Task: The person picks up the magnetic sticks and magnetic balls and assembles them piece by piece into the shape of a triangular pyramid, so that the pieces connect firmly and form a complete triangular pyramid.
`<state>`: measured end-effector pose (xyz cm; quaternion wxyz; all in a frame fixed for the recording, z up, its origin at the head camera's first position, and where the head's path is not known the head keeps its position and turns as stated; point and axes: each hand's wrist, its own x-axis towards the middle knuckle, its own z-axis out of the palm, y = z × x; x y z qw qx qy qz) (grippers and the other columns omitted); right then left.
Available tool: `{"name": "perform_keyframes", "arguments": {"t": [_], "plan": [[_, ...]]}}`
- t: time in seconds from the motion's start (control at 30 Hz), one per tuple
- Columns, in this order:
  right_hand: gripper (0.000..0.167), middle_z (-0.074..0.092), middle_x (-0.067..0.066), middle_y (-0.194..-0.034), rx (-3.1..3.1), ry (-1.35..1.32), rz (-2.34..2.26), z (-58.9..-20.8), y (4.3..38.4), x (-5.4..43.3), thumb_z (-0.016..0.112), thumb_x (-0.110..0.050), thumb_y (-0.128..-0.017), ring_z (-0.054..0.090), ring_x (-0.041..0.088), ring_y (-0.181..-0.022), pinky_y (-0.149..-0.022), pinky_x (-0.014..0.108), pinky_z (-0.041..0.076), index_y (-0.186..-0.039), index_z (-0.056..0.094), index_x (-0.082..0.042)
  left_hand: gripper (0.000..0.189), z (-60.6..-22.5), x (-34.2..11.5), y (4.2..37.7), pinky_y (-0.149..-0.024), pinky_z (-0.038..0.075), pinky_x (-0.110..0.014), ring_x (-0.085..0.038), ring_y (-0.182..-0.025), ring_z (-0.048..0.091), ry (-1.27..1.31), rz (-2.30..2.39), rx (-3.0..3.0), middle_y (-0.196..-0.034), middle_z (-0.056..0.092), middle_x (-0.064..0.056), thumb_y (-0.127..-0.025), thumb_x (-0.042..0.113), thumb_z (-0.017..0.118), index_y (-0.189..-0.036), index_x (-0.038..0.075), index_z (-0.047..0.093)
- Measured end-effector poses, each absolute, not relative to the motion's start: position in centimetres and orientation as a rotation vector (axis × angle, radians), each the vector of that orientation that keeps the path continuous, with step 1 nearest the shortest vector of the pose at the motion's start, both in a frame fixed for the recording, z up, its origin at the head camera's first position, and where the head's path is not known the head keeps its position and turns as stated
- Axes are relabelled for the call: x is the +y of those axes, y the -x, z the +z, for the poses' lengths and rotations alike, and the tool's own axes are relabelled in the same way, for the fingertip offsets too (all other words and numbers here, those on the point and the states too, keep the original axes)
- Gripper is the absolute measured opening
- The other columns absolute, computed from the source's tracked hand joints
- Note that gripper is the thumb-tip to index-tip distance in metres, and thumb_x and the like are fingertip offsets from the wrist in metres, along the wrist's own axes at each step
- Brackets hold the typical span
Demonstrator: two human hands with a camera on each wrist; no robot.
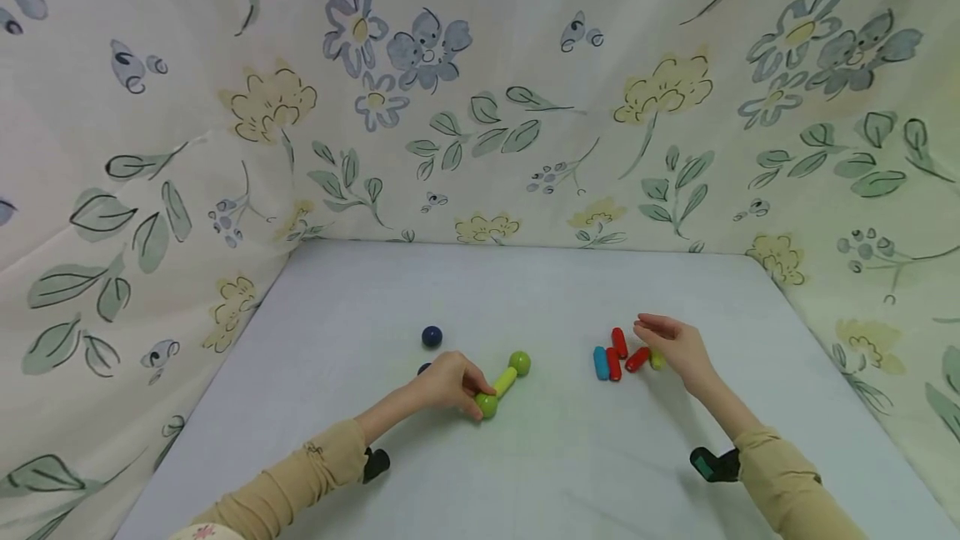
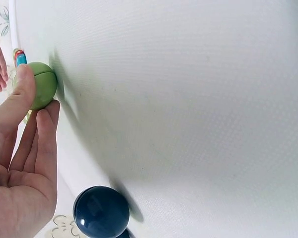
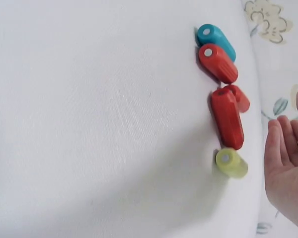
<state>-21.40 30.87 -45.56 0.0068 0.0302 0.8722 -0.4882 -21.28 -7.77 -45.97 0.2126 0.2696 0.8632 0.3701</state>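
My left hand (image 1: 452, 382) pinches a green ball (image 1: 487, 405) between thumb and fingertips, close over the table. A yellow-green magnetic rod (image 1: 506, 382) runs from that ball to a second green ball (image 1: 520, 362), forming a short line. My right hand (image 1: 675, 346) hovers with loosely bent fingers and nothing in its grasp. Beneath and beside it lie several short rods: a blue rod (image 3: 216, 42), red rods (image 3: 227, 119) and a yellow-green rod (image 3: 232, 163). Silvery discs show on some rod ends in the right wrist view.
A dark blue ball (image 1: 432, 337) sits beyond my left hand, and another dark blue ball (image 1: 423, 368) is partly hidden behind that hand. The white table (image 1: 360, 298) ends at a flowered cloth (image 1: 465, 148) along its back and sides.
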Motion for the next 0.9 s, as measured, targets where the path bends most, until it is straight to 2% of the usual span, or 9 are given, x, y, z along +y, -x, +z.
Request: {"name": "perform_keyframes", "arguments": {"t": [0.1, 0.17, 0.23, 0.3, 0.37, 0.43, 0.6, 0.8, 0.9], "plan": [[0.058, 0.054, 0.026, -0.133, 2.765, -0.17, -1.51, -45.7, 21.2, 31.8, 0.054, -0.04, -0.095, 0.046, -0.022, -0.083, -0.076, 0.001, 0.042, -0.135, 0.048, 0.002, 0.028, -46.0, -7.7, 21.3, -0.066, 0.053, -0.016, -0.004, -0.076, 0.064, -0.745, 1.031, 2.394, -0.089, 0.074, -0.003, -0.064, 0.004, 0.085, -0.091, 0.008, 0.076], [0.059, 0.054, 0.025, -0.132, 2.802, -0.24, -1.478, -45.8, 21.1, 32.2, 0.055, -0.04, -0.094, 0.046, -0.021, -0.083, -0.074, 0.001, 0.041, -0.134, 0.049, 0.003, 0.028, -45.9, -7.7, 21.3, -0.066, 0.053, -0.016, -0.004, -0.075, 0.064, -0.743, 1.032, 2.393, -0.088, 0.074, -0.003, -0.064, 0.004, 0.085, -0.09, 0.008, 0.076], [0.058, 0.055, 0.024, -0.132, 2.828, -0.308, -1.444, -45.9, 21.0, 32.5, 0.056, -0.04, -0.094, 0.054, -0.01, -0.092, -0.074, 0.002, 0.041, -0.133, 0.05, 0.003, 0.028, -45.9, -7.7, 21.3, -0.066, 0.053, -0.015, -0.003, -0.075, 0.063, -0.738, 1.03, 2.395, -0.088, 0.074, -0.003, -0.064, 0.004, 0.085, -0.09, 0.009, 0.076], [0.058, 0.055, 0.024, -0.132, 2.838, -0.373, -1.416, -46.0, 20.9, 32.6, 0.056, -0.039, -0.094, 0.059, 0.007, -0.104, -0.078, 0.008, 0.042, -0.133, 0.05, 0.004, 0.028, -45.9, -7.7, 21.3, -0.066, 0.052, -0.015, -0.002, -0.075, 0.063, -0.735, 1.028, 2.395, -0.088, 0.074, -0.002, -0.064, 0.004, 0.085, -0.09, 0.009, 0.076], [0.058, 0.053, 0.025, -0.133, 2.831, -0.422, -1.397, -46.1, 20.7, 32.7, 0.054, -0.038, -0.095, 0.054, 0.025, -0.116, -0.082, 0.014, 0.043, -0.134, 0.049, 0.004, 0.028, -46.0, -7.7, 21.3, -0.065, 0.052, -0.015, -0.002, -0.074, 0.063, -0.739, 1.029, 2.397, -0.088, 0.074, -0.002, -0.064, 0.005, 0.085, -0.09, 0.009, 0.076], [0.058, 0.051, 0.026, -0.134, 2.809, -0.457, -1.394, -46.3, 20.5, 32.7, 0.053, -0.038, -0.096, 0.049, 0.033, -0.123, -0.082, 0.016, 0.042, -0.135, 0.047, 0.005, 0.028, -45.9, -7.8, 21.2, -0.065, 0.053, -0.015, -0.003, -0.074, 0.063, -0.744, 1.029, 2.4, -0.087, 0.074, -0.003, -0.064, 0.005, 0.085, -0.09, 0.009, 0.076], [0.056, 0.053, 0.027, -0.132, 2.797, -0.493, -1.375, -47.1, 20.2, 32.5, 0.056, -0.034, -0.095, 0.05, 0.034, -0.12, -0.071, 0.008, 0.04, -0.133, 0.048, 0.006, 0.029, -45.9, -7.8, 21.1, -0.065, 0.053, -0.015, -0.005, -0.075, 0.064, -0.749, 1.035, 2.403, -0.087, 0.074, -0.004, -0.063, 0.004, 0.086, -0.09, 0.008, 0.076], [0.048, 0.063, 0.027, -0.116, 2.937, -0.454, -1.253, -47.8, 20.1, 32.3, 0.063, -0.025, -0.091, 0.059, 0.036, -0.105, -0.065, 0.013, 0.041, -0.123, 0.056, 0.01, 0.028, -45.9, -7.8, 21.2, -0.065, 0.053, -0.014, -0.003, -0.075, 0.064, -0.757, 1.035, 2.397, -0.088, 0.074, -0.004, -0.064, 0.004, 0.085, -0.091, 0.008, 0.076], [0.044, 0.064, 0.027, -0.114, 2.969, -0.427, -1.228, -47.8, 20.0, 32.3, 0.063, -0.023, -0.091, 0.061, 0.035, -0.101, -0.062, 0.012, 0.042, -0.12, 0.058, 0.01, 0.028, -45.9, -7.8, 21.2, -0.065, 0.053, -0.015, -0.003, -0.075, 0.063, -0.763, 1.033, 2.399, -0.089, 0.074, -0.004, -0.065, 0.004, 0.085, -0.091, 0.008, 0.076]]}}
